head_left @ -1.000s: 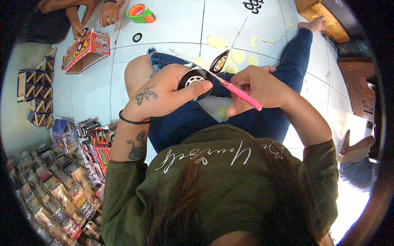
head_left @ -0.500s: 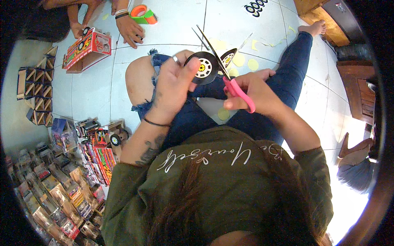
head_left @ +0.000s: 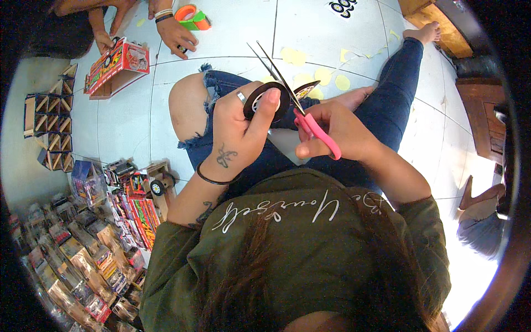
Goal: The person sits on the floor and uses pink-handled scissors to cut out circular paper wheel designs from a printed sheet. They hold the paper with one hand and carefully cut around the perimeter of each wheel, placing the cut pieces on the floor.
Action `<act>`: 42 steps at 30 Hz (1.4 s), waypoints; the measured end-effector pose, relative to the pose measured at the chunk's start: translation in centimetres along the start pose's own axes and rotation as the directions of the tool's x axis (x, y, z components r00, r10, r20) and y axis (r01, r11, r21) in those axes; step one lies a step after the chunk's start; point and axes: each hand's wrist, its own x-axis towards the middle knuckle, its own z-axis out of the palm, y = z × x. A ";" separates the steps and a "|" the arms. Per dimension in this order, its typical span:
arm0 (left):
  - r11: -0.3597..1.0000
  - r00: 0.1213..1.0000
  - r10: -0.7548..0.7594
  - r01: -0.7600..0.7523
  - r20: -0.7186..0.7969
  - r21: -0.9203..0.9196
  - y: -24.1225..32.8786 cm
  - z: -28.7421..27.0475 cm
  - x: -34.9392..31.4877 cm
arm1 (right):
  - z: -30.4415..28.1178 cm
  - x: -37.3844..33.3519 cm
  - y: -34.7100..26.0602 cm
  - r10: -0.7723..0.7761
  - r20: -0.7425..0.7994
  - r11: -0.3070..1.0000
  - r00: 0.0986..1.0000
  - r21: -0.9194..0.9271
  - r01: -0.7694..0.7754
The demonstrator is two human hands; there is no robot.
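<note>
My left hand (head_left: pixel 235 124) pinches a round black wheel sticker (head_left: pixel 254 97), its white-patterned middle partly under my thumb. A second wheel sticker (head_left: pixel 306 89) sticks out just beyond the scissors, tilted; whether the two are joined is hidden. Pink-handled scissors (head_left: pixel 323 138) are gripped in my right hand (head_left: pixel 351 133), fingers through the loops. Their blades are spread and point up and left, crossing beside the first sticker's right edge. Both hands are above my lap.
Pale yellow paper discs (head_left: pixel 342 82) and scraps lie on the tiled floor beyond. At top left a co-worker's hands (head_left: pixel 176 39) are near a red toy truck (head_left: pixel 130 58) and a tape dispenser (head_left: pixel 193 19). Wheel stickers (head_left: pixel 343 8) lie farther off. Packed toy trucks (head_left: pixel 83 265) crowd lower left.
My left hand has turned, tilting the wheel sticker and shifting it slightly left and down. The scissors have moved a little left and down too. A co-worker's hand has shifted slightly.
</note>
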 end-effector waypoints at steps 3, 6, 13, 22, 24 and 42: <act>1.000 1.000 0.013 -0.014 0.007 0.007 0.0 -0.1 -0.1 | -0.1 -0.1 -0.1 -0.004 0.006 1.000 1.000 -0.013 0.004; 0.999 0.999 0.033 -0.033 0.035 -0.003 0.0 -0.3 0.0 | -0.4 -0.2 -0.1 -0.045 -0.008 0.995 0.999 -0.087 0.044; 0.999 0.990 0.014 -0.021 0.140 0.044 0.3 -1.0 0.1 | -0.9 -0.3 -0.4 -0.068 0.012 0.987 0.998 -0.145 0.069; 0.999 0.969 -0.036 0.032 0.243 0.018 0.6 -1.5 0.1 | -1.3 -0.5 -0.9 -0.050 0.038 0.986 0.998 -0.158 0.056; 0.999 0.963 -0.050 0.048 0.264 0.016 0.7 -1.6 0.1 | -1.6 -0.6 -1.0 -0.035 0.052 0.981 0.998 -0.190 0.044; 0.992 0.919 -0.123 0.113 0.376 0.050 0.5 -2.6 0.6 | -1.9 -0.6 0.1 -0.066 0.035 0.968 0.997 -0.241 0.073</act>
